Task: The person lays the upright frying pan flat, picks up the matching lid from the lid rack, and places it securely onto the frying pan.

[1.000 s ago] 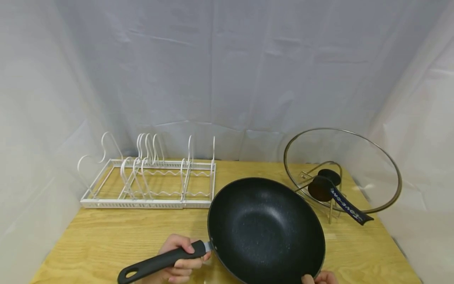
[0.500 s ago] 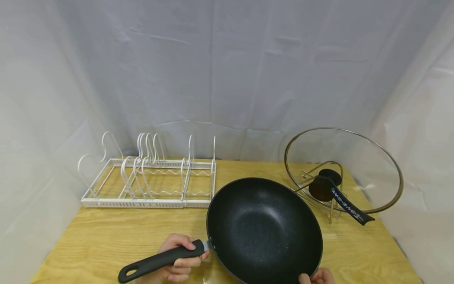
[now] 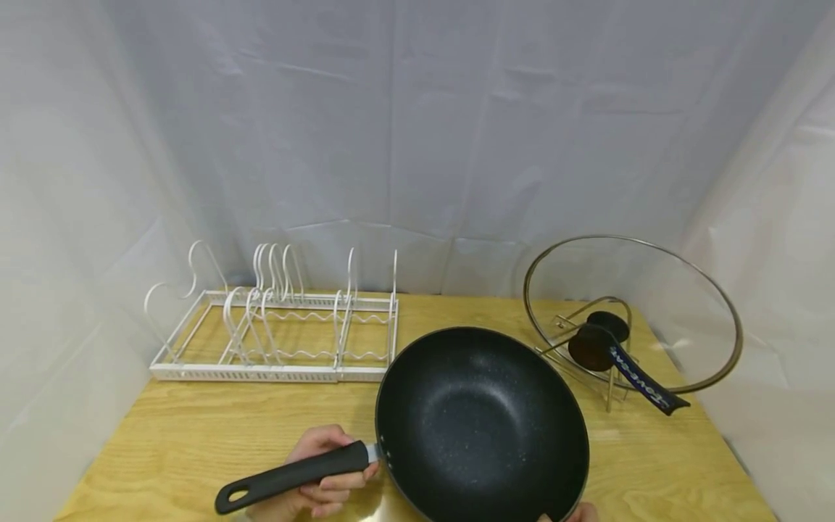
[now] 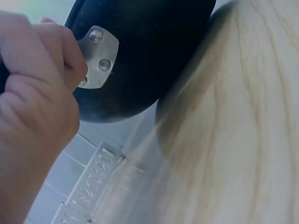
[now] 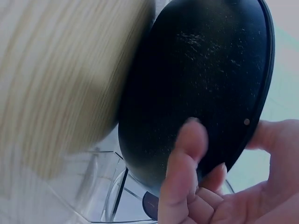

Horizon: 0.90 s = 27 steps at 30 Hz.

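Observation:
A deep black frying pan (image 3: 479, 420) faces up in the lower middle of the head view, its long black handle (image 3: 293, 477) pointing left. My left hand (image 3: 320, 464) grips the handle close to the metal bracket (image 4: 99, 58), which shows with its rivets in the left wrist view. At the pan's lower right rim my right hand (image 3: 580, 512) pinches the edge, mostly cut off by the frame. In the right wrist view, the fingers (image 5: 180, 172) lie along the scratched outer wall and the thumb goes over the rim. Whether the pan's base touches the table cannot be told.
A white wire rack (image 3: 274, 373) with upright loops stands at the back left of the wooden table (image 3: 196, 435). At the back right, a large glass lid (image 3: 678, 304) with a black knob leans in a small wire stand (image 3: 609, 391). Pale sheets hang around.
The pan has slid slightly left. My right hand has moved left and down with the rim, so less of it shows. The left hand keeps its grip; rack and lid stay put.

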Each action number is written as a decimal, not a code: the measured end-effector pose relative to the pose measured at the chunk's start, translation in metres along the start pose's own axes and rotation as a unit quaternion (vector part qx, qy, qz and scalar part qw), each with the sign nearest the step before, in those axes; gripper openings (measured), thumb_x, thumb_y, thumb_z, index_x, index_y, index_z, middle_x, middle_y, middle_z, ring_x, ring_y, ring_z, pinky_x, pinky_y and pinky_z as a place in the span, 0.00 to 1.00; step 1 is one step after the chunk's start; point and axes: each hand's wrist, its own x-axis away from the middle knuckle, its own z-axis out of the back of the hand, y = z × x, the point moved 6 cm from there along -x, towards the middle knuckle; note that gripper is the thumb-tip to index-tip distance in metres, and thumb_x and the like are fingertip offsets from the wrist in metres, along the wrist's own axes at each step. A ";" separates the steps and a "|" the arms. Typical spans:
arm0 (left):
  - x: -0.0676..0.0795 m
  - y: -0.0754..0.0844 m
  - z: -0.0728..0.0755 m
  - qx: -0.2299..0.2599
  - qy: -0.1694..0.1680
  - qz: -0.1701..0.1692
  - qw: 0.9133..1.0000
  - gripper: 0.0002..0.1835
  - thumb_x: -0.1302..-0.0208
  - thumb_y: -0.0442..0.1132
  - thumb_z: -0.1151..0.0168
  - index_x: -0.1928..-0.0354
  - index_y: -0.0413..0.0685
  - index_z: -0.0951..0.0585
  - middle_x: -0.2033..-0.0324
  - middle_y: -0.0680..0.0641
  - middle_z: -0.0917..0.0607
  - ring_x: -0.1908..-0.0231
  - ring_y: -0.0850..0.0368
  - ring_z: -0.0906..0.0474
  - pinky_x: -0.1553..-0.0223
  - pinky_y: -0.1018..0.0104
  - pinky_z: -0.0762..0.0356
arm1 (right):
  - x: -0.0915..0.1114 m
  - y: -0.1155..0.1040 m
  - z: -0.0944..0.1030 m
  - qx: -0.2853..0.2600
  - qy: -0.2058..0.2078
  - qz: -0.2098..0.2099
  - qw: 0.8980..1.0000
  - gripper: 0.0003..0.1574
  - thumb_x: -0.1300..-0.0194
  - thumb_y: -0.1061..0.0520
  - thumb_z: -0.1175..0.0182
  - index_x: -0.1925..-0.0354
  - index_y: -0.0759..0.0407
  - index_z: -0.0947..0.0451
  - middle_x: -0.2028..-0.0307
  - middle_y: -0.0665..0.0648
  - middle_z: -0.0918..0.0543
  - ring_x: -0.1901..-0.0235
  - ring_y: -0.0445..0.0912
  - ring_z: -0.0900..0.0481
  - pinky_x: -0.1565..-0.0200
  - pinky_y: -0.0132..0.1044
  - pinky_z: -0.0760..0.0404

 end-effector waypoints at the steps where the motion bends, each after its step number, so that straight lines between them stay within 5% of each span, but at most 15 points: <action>1: 0.000 0.000 0.000 -0.001 -0.001 0.000 1.000 0.23 0.32 0.53 0.68 0.47 0.46 0.32 0.83 0.57 0.37 0.97 0.65 0.50 0.89 0.75 0.35 | 0.000 0.003 -0.003 -0.007 -0.011 -0.008 1.000 0.19 0.53 0.64 0.35 0.73 0.62 0.39 0.85 0.53 0.31 0.84 0.42 0.29 0.84 0.34 0.30; 8: 0.002 0.007 0.004 -0.073 0.007 -0.028 0.997 0.30 0.33 0.57 0.75 0.47 0.46 0.30 0.87 0.54 0.39 0.96 0.61 0.47 0.92 0.67 0.42 | 0.000 0.009 -0.012 -0.019 -0.041 -0.028 0.999 0.18 0.49 0.61 0.36 0.71 0.64 0.38 0.83 0.54 0.28 0.82 0.43 0.25 0.82 0.35 0.27; 13: 0.002 0.008 0.008 -0.102 0.023 -0.037 0.994 0.33 0.33 0.59 0.79 0.50 0.46 0.28 0.90 0.51 0.42 0.95 0.59 0.48 0.91 0.64 0.44 | -0.014 0.040 -0.026 0.000 -0.029 -0.021 0.999 0.21 0.51 0.58 0.31 0.72 0.62 0.37 0.82 0.53 0.27 0.83 0.41 0.26 0.82 0.34 0.27; 20: 0.000 0.004 0.017 -0.085 0.039 -0.051 0.994 0.39 0.34 0.64 0.81 0.52 0.49 0.22 0.95 0.49 0.45 0.96 0.57 0.50 0.77 0.74 0.29 | -0.037 0.089 -0.047 -0.027 -0.037 -0.028 0.999 0.28 0.56 0.50 0.25 0.68 0.62 0.32 0.79 0.54 0.21 0.80 0.43 0.21 0.81 0.35 0.24; 23: -0.002 -0.003 0.022 -0.053 0.084 -0.065 0.993 0.37 0.34 0.64 0.79 0.56 0.52 0.20 0.95 0.52 0.44 0.95 0.60 0.49 0.75 0.76 0.30 | -0.046 0.104 -0.051 -0.025 -0.049 -0.027 0.998 0.32 0.58 0.44 0.24 0.65 0.62 0.28 0.75 0.54 0.18 0.78 0.42 0.21 0.79 0.35 0.23; 27: 0.000 -0.014 0.027 -0.037 0.150 -0.090 0.984 0.30 0.28 0.56 0.76 0.62 0.55 0.20 0.90 0.56 0.42 0.91 0.64 0.48 0.74 0.78 0.33 | -0.045 0.095 -0.043 -0.026 -0.052 -0.029 0.998 0.27 0.54 0.45 0.26 0.65 0.62 0.25 0.74 0.54 0.17 0.78 0.41 0.21 0.78 0.34 0.23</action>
